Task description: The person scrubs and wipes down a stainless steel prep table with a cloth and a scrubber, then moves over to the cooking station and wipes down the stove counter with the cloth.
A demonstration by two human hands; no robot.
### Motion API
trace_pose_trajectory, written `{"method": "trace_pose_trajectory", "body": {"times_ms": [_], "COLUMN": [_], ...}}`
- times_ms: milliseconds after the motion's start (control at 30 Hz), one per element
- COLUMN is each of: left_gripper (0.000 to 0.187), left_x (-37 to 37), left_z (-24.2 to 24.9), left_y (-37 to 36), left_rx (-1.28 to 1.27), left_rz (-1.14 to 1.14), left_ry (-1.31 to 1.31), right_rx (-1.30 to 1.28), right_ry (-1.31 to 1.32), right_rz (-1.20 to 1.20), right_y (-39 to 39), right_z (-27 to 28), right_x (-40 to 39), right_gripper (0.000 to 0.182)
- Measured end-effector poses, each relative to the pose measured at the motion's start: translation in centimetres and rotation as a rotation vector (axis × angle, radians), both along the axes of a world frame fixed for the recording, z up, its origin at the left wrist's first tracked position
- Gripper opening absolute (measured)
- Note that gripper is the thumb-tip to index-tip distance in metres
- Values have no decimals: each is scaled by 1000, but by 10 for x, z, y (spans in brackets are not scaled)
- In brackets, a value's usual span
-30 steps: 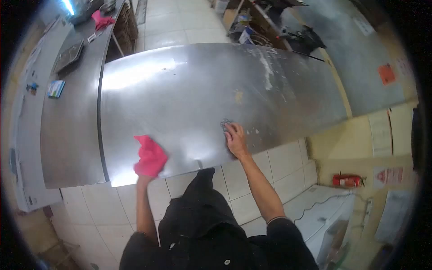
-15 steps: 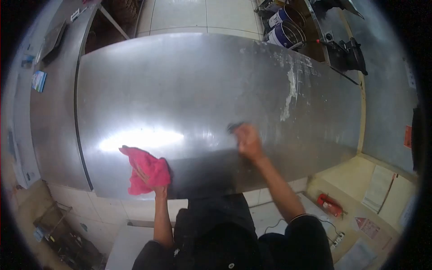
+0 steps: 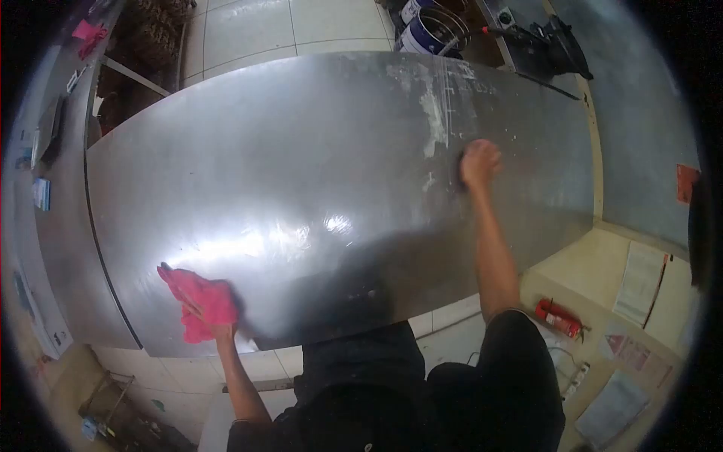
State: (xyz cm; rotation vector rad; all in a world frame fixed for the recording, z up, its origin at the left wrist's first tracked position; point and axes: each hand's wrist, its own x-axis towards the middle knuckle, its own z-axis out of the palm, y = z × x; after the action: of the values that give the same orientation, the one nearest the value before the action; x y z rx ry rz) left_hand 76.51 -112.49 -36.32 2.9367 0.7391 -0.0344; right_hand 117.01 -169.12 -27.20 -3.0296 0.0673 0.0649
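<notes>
A large metal tabletop (image 3: 263,166) spans the view. At its near left edge my left hand (image 3: 218,329) is on a crumpled pink cloth (image 3: 203,301), its fingers partly wrapped in the folds. Farther right, my right hand (image 3: 480,162) is closed and pressed to the metal, with a small dark object partly visible beneath it, too hidden to name. Just left of that hand, a whitish streaked residue (image 3: 434,124) marks the surface. Wet, shiny spots (image 3: 337,224) show near the middle.
Blue-and-white buckets (image 3: 429,34) stand beyond the far edge, beside black equipment (image 3: 561,45) at the back right. A red fire extinguisher (image 3: 559,318) lies at the lower right. Another pink cloth (image 3: 89,34) is at the upper left.
My right hand has moved forward and right, up beside the whitish residue. The view has shifted; my left hand is still on the pink cloth.
</notes>
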Motion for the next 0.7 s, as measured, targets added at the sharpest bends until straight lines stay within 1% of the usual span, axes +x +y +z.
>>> {"method": "trace_pose_trajectory", "body": {"times_ms": [100, 133, 167, 200, 233, 267, 300, 333, 367, 400, 433, 467, 500, 533, 567, 600, 633, 667, 700], "left_gripper": [54, 54, 54, 54, 54, 54, 54, 54, 55, 55, 55, 55, 55, 55, 55, 55, 56, 56, 56], "left_x": [2, -1, 1, 3, 5, 6, 9, 10, 8, 10, 11, 11, 8, 8, 6, 6, 6, 8, 6], "left_z": [5, 7, 8, 10, 13, 15, 15, 15, 16, 17, 19, 18, 19, 19, 17, 18, 17, 16, 16], "left_y": [5, 8, 10, 14, 13, 15, 14, 15, 12, 12, 15, 14, 14, 18, 22, 27, 27, 29, 28], "left_rx": [21, 26, 32, 41, 45, 42, 52, 58, 55, 52, 65, 70, 64, 72, 75, 75, 69, 63, 79], "left_rz": [-5, 1, 5, 7, 7, 3, 10, 13, 10, 13, 11, 11, 17, 24, 31, 24, 17, 25, 32], "left_ry": [12, 26, 31, 39, 44, 49, 51, 55, 62, 59, 66, 70, 73, 76, 74, 78, 85, 80, 78], "right_rx": [-145, -329, -392, -41, 280, 322, 184, 89, 114, 96, 65, 14, -75, -81, 97, 212, 160, 40, 14], "right_ry": [-222, -468, 82, 30, 57, -19, -108, -118, -120, -192, -247, -295, -327, -208, -109, -80, -133, -195, -99], "right_rz": [-153, 181, 319, 572, 842, 927, 796, 575, 342, 200, 138, 157, 340, 542, 790, 951, 974, 894, 664], "right_y": [-21, 10, 67, 64, 61, 40, 15, -13, -41, -54, -55, -42, -18, 7, 12, 3, -13, -30, -44], "right_z": [-29, -55, -30, -21, -12, -14, -16, -10, -3, -5, -10, -22, -39, -42, -31, -23, -27, -28, -7], "right_x": [31, -11, -52, -76, -100, -74, -16, 48, 109, 148, 156, 133, 79, 17, -29, -39, -13, 41, 118], "right_gripper": [45, 42, 40, 38, 36, 36, 36, 36, 36, 36, 36, 36, 36, 36, 36, 36, 36, 37, 37]}}
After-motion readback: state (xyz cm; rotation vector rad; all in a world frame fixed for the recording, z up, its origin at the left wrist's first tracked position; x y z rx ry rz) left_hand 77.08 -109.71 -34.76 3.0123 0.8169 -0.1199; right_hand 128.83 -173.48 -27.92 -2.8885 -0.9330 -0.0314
